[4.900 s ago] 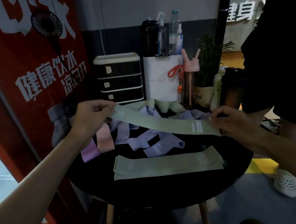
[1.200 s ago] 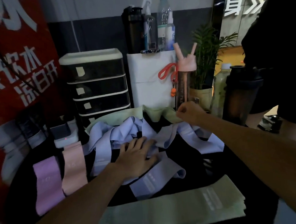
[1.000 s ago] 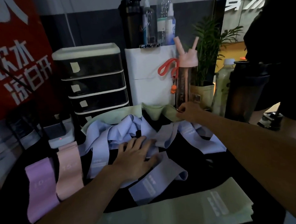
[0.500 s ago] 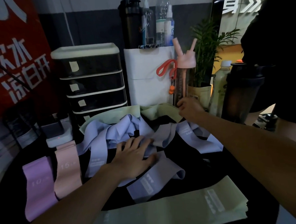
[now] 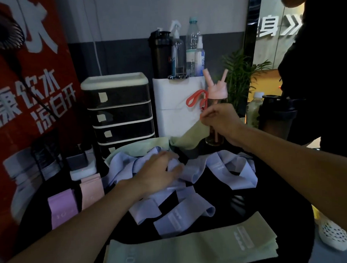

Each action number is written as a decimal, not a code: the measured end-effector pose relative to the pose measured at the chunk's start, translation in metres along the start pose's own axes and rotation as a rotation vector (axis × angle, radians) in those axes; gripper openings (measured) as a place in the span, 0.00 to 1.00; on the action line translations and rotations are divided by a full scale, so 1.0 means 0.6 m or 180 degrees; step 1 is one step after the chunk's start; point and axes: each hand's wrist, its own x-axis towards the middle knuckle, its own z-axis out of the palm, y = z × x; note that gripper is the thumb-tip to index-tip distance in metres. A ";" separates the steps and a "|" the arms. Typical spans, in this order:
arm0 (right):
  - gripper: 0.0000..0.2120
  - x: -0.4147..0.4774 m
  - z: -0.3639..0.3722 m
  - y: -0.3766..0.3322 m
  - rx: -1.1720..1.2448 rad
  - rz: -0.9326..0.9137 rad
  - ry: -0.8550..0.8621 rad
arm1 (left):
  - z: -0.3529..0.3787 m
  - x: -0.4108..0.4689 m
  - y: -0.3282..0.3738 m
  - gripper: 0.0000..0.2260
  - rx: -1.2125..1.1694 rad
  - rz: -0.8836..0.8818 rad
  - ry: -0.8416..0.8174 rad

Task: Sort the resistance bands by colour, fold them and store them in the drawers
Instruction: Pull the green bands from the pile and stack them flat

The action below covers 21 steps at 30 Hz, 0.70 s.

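On the round black table (image 5: pixel 273 202) a tangle of lavender bands (image 5: pixel 227 168) fills the middle. My left hand (image 5: pixel 158 172) lies on this tangle, fingers bent into the cloth. My right hand (image 5: pixel 218 119) pinches the end of a pale green band (image 5: pixel 189 138) and holds it raised at the back of the table. A flat stack of green bands (image 5: pixel 195 249) lies at the near edge. A purple band (image 5: pixel 62 207) and a pink band (image 5: pixel 91 190) lie flat at the left. The black drawer unit (image 5: pixel 119 114) stands behind, all drawers closed.
A white box (image 5: pixel 175 111) with bottles on top stands beside the drawers. A pink-lidded bottle (image 5: pixel 215 93), a plant (image 5: pixel 240 77) and a dark shaker (image 5: pixel 276 114) stand at the back right. Another person in black (image 5: pixel 323 83) stands at the right. A red banner (image 5: pixel 25 78) is at the left.
My right hand has lifted the end of the green band up from the table's back edge. My left hand has slid a little further into the lavender tangle.
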 end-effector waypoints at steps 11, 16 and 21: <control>0.08 -0.076 -0.007 -0.163 0.1690 0.0466 -0.0239 | -0.129 -0.015 0.143 0.12 -0.1313 0.0620 0.1550; 0.12 -0.113 -0.014 -0.210 0.1893 0.0354 -0.0336 | -0.162 -0.032 0.163 0.06 -0.1167 0.0704 0.1953; 0.09 -0.131 -0.024 -0.219 0.1074 0.0003 -0.0409 | -0.184 -0.047 0.170 0.06 -0.1136 0.0737 0.2147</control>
